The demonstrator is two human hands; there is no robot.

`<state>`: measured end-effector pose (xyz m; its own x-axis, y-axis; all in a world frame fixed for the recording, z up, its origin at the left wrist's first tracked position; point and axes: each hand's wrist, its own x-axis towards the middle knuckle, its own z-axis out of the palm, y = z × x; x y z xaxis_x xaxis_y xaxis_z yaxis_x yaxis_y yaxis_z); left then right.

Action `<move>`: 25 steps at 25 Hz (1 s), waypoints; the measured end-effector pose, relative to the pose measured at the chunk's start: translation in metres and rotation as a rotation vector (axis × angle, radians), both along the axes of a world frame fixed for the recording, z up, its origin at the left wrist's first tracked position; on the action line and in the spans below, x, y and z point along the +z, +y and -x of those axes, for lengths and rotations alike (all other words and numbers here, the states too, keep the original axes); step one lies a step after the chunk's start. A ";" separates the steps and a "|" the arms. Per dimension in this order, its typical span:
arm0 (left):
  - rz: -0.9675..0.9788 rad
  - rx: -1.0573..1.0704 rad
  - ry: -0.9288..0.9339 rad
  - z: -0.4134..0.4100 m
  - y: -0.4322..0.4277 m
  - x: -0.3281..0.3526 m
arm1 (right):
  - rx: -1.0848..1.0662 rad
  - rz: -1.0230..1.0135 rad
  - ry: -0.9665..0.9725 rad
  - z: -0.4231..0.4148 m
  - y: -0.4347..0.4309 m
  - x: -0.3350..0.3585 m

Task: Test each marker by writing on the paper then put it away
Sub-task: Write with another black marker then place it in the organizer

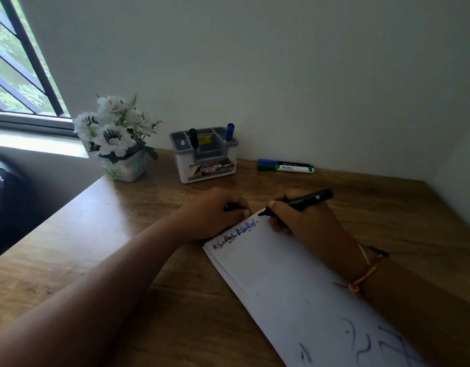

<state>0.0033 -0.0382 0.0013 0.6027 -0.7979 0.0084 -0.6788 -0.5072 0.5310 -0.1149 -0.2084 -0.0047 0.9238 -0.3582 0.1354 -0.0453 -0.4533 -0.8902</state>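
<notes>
My right hand (302, 218) grips an uncapped black marker (308, 200), its tip touching the far edge of the white paper (281, 282) just right of black and blue scribbles (236, 234). My left hand (215, 213) rests on the desk at the paper's far left corner, fingers curled round a small black piece, likely the cap (232, 207). A grey-and-white organiser (204, 154) at the back holds a black marker (193, 137) and a blue marker (229, 131) upright. Two more markers, blue (284, 163) and green (286, 168), lie by the wall.
A pot of white artificial flowers (117, 139) stands on the wooden desk (122, 234) left of the organiser, near a barred window (17, 75). Walls close in the desk at the back and right. Blue strokes mark the paper's near end.
</notes>
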 end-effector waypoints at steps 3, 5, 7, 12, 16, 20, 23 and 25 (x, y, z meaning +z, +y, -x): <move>-0.006 -0.009 0.023 0.001 -0.001 -0.001 | -0.013 0.026 -0.011 -0.001 0.001 -0.001; 0.001 -0.010 0.036 0.001 -0.001 -0.002 | -0.026 0.023 -0.018 -0.002 0.001 -0.002; 0.007 -0.005 0.023 0.002 -0.001 -0.003 | -0.033 0.026 -0.009 -0.002 0.002 -0.002; 0.034 0.021 0.026 0.003 -0.003 -0.006 | 0.009 0.099 0.085 -0.005 0.003 0.002; 0.033 0.027 0.026 0.002 -0.002 -0.007 | 0.026 0.173 0.113 -0.004 0.004 0.005; 0.054 0.019 0.023 0.003 -0.002 -0.007 | 0.033 0.302 0.115 -0.003 0.005 0.004; 0.059 0.024 0.027 0.003 -0.002 -0.007 | 0.012 0.360 0.088 -0.004 0.006 0.003; 0.052 0.024 0.035 0.003 -0.003 -0.007 | -0.009 0.325 0.094 -0.005 0.005 0.003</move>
<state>0.0005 -0.0409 -0.0059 0.6220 -0.7825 0.0283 -0.6477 -0.4939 0.5801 -0.1097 -0.2039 -0.0020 0.9345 -0.3186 0.1587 -0.1255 -0.7120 -0.6909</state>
